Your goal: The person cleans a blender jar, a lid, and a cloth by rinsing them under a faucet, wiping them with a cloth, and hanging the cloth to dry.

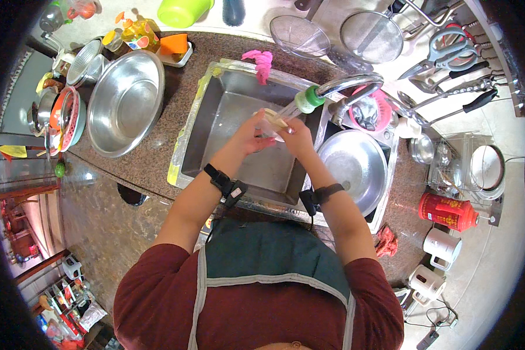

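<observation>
Over the left basin of a steel sink [201, 127], both my hands hold a small pale, thin-edged thing [271, 124]; my fingers hide part of it, and I cannot tell what it is. My left hand [248, 134] grips it from the left, fingers partly spread. My right hand [299, 138] pinches its right side. Just above it, the green nozzle [309, 99] of the chrome faucet [350, 83] points down at it, and a clear stream of water seems to run onto it. A pink cloth [263, 64] hangs over the sink's back rim.
A large steel basin [127, 105] stands left of the sink. Another metal basin [354, 168] fills the right-hand bowl, beside a pink basket [369, 109]. Strainers [371, 37] and scissors [448, 50] hang on the back wall. A red thermos [446, 212] lies toward the right.
</observation>
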{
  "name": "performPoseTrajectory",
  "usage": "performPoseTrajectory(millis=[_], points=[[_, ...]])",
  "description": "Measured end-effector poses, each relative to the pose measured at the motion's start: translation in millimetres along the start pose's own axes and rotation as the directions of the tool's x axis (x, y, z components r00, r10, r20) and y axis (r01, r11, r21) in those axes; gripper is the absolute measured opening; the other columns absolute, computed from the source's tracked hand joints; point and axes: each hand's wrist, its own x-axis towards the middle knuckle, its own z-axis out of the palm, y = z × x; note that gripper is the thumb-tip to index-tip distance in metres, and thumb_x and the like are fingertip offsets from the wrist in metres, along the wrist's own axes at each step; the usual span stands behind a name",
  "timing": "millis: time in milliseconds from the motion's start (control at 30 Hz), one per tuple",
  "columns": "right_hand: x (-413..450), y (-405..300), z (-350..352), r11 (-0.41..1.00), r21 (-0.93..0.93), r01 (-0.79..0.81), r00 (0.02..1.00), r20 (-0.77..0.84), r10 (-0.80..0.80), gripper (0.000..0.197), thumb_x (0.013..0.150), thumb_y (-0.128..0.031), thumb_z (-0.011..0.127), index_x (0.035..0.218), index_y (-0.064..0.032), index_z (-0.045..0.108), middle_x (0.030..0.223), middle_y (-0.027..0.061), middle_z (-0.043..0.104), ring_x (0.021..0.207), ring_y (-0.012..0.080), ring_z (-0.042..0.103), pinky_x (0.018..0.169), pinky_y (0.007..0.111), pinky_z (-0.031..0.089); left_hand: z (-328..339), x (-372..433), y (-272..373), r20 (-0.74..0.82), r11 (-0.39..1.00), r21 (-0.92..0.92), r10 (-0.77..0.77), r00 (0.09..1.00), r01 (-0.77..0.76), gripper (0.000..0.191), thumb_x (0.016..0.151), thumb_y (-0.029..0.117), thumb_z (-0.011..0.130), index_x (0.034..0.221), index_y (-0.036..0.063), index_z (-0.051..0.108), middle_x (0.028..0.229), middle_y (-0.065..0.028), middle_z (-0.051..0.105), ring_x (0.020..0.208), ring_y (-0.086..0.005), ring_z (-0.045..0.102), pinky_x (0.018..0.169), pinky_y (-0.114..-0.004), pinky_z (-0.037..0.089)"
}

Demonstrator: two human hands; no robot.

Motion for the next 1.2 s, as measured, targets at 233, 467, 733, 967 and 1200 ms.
performPoseTrajectory(millis=[233,467,733,967,1200], points=[[-28.5,-12.3,-6.6,0.919,-0.201,0.339,0.941,0.071,-0.331,0.029,0.076,-0.010,0.069,0.106,-0.0124,0.069,0.113,0.0149,0.064,0.105,0.0386,0.059,0.090,0.044,0.050,-15.0,30.8,-16.0,0.081,0.997,-0.070,-0.016,0.997,0.022,0.064,0.083,0.039,0.075,0.132,0.0097,0.047,0.122,-0.0148,0.052,0.108,-0.0355,0.059,0.089,-0.052,0.053],[-56.4,31.0,-11.4,0.923,-0.184,0.337,0.937,0.164,-0.309,0.031,0.079,-0.008,0.070,0.110,-0.0134,0.072,0.126,0.0138,0.062,0.114,0.0348,0.058,0.093,0.041,0.050,-13.4,14.3,-26.3,0.246,0.450,0.740,0.510,0.824,-0.499,0.071,0.071,0.010,0.072,0.138,0.0062,0.048,0.122,-0.0146,0.063,0.112,-0.0294,0.061,0.096,-0.039,0.049],[-59.1,63.2,-36.4,0.993,-0.078,0.087,0.996,-0.012,-0.088,0.026,0.083,-0.012,0.067,0.109,-0.0112,0.072,0.118,0.0132,0.066,0.110,0.0303,0.062,0.088,0.037,0.053,-46.8,2.2,-19.4,0.296,0.398,0.771,0.467,0.833,-0.497,0.078,0.070,0.006,0.069,0.143,0.0091,0.043,0.126,-0.0152,0.059,0.114,-0.0292,0.059,0.095,-0.037,0.049],[-63.3,56.8,-37.6,0.997,0.009,-0.083,0.996,-0.028,0.083,0.025,0.086,-0.015,0.068,0.110,-0.0093,0.071,0.113,0.0107,0.068,0.101,0.0252,0.067,0.083,0.034,0.054,-55.8,2.1,-18.5,-0.001,0.918,-0.052,0.394,0.919,-0.394,0.062,0.085,-0.002,0.056,0.144,0.0072,0.037,0.128,-0.0150,0.055,0.117,-0.0308,0.058,0.098,-0.042,0.051],[-59.4,60.7,-27.5,0.993,0.070,-0.095,0.995,-0.033,0.097,0.027,0.087,-0.018,0.068,0.112,-0.0086,0.070,0.107,0.0095,0.070,0.092,0.0215,0.067,0.080,0.032,0.053,-56.6,47.9,-39.6,0.093,0.831,-0.556,0.091,0.992,-0.024,0.049,0.101,0.016,0.048,0.143,-0.0041,0.032,0.136,-0.0199,0.050,0.120,-0.0325,0.055,0.099,-0.051,0.051]])
